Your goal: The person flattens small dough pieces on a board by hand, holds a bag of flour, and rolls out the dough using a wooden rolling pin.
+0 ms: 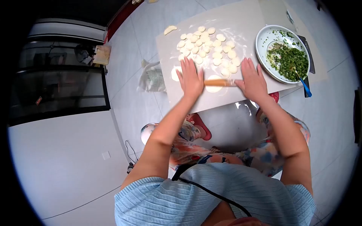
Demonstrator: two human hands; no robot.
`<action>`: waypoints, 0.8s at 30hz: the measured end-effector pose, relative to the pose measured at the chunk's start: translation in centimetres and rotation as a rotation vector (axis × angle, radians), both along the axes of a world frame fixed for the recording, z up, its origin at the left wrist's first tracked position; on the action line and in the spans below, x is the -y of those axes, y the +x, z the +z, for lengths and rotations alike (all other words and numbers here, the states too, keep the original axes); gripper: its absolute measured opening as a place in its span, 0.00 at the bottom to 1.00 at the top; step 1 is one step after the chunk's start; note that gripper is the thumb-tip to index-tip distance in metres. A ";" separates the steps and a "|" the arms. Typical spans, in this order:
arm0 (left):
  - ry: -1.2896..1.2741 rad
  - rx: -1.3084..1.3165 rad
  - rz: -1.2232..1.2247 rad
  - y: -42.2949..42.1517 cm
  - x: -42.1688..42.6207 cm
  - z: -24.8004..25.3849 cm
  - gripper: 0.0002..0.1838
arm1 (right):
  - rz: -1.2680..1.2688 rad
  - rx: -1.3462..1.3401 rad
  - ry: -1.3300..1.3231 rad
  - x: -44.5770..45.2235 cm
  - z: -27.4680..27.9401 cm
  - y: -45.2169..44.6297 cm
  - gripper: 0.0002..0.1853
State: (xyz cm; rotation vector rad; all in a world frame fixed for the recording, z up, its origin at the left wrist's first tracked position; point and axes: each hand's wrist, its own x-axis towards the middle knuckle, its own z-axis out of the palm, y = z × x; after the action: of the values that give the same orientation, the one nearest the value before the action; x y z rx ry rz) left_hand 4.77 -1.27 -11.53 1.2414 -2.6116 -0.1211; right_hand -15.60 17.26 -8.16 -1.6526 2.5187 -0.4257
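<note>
My left hand (191, 80) lies flat over one end of a wooden rolling pin (218, 82), its fingers stretched forward. Over the pin's other end rests my right hand (253, 80), palm down and fingers out. Beneath the pin a round dough wrapper (213, 89) shows in part. Another flat wrapper (175, 74) lies just left of my left hand. Beyond both hands, several small dough pieces (205, 42) are spread on the floured board (235, 22). A folded dumpling (170, 29) sits near the board's far left edge.
At the right stands a white bowl (261, 56) of chopped green filling (288, 58), with a blue-handled utensil (306, 89) leaning out. A dark flat object (310, 56) lies partly behind the bowl. A plastic bag (151, 77) is on the floor left of the board.
</note>
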 end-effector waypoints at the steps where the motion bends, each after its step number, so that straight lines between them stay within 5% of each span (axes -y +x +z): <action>1: -0.014 0.047 -0.058 1.4 -1.9 0.5 0.38 | 0.062 0.024 0.016 -0.8 0.1 0.3 0.41; 4: 0.139 0.046 -0.055 4.3 -5.2 0.3 0.38 | 0.114 0.023 -0.010 -0.4 0.7 0.0 0.41; 10: 0.014 -0.083 0.063 -3.5 4.3 0.2 0.38 | -0.009 -0.008 -0.084 1.4 0.0 -0.3 0.40; 14: -0.043 0.022 -0.128 0.2 -1.2 1.3 0.39 | -0.005 0.073 0.036 -0.8 0.7 0.0 0.40; 17: 0.154 -0.032 -0.121 4.1 -4.9 -0.1 0.38 | 0.107 0.015 0.048 -1.2 1.4 0.2 0.40; 24: 0.032 -0.056 0.035 -2.8 4.2 0.5 0.37 | -0.011 -0.034 -0.066 1.4 0.6 0.0 0.39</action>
State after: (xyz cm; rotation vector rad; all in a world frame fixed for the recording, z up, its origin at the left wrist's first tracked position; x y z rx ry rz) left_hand 2.00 -5.44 -11.06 1.2746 -2.5484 -0.1897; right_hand -15.64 15.82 -7.55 -1.6830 2.5660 -0.4909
